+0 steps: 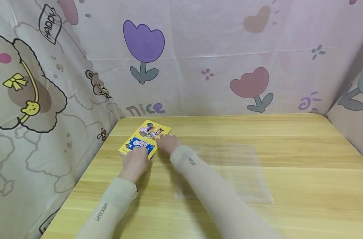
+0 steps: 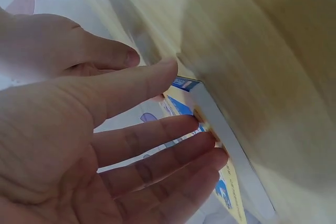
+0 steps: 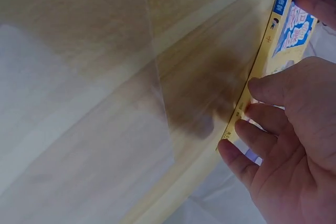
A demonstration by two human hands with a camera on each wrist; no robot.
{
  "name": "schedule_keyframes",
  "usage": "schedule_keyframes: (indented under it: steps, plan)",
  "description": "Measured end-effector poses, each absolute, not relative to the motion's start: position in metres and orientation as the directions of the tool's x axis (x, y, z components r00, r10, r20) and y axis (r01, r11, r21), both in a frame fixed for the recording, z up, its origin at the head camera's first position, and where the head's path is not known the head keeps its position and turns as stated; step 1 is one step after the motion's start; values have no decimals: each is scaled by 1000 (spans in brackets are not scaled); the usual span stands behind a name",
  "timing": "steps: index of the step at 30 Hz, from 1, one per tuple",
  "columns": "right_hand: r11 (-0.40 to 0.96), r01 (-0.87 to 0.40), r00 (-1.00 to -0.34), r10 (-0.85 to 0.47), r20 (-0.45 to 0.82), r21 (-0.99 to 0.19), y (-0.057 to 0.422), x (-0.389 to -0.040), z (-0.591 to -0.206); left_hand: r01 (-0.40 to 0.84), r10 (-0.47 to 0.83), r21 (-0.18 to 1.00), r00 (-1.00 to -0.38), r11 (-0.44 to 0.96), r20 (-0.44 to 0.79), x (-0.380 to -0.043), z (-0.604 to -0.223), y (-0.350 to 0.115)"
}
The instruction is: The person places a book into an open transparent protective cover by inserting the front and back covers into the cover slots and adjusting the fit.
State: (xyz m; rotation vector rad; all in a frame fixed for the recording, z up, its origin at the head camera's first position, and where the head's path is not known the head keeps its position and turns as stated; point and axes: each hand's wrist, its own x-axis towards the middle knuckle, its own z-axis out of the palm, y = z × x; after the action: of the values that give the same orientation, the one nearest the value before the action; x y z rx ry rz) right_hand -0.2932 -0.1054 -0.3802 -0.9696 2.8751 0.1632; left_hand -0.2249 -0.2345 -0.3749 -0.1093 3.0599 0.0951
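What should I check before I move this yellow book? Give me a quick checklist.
1. Yellow book resting on the table: ok.
2. Left hand in place: ok, at the book's near edge.
3. Right hand in place: ok, at the spine side.
4. Firm hold: cannot tell; the pictures don't show pressure.
5. Book clear of the transparent plastic sheet: ok, they lie apart.
6. Sheet unobstructed: not ok, the right sleeve crosses over it.

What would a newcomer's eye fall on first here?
Probably the yellow book toward the far left corner of the table, with the left hand and right hand at its edges. Next comes the purple flower on the cloth behind. The clear sheet by the right forearm is subtler.
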Motion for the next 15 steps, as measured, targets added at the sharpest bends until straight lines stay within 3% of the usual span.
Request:
schedule_keyframes:
  steps: [15]
  plan:
    - [789,-614,-782,-609,-133,4,-105,-296,-383,-15,-17,41,-999,999,50,-229,-379,-238]
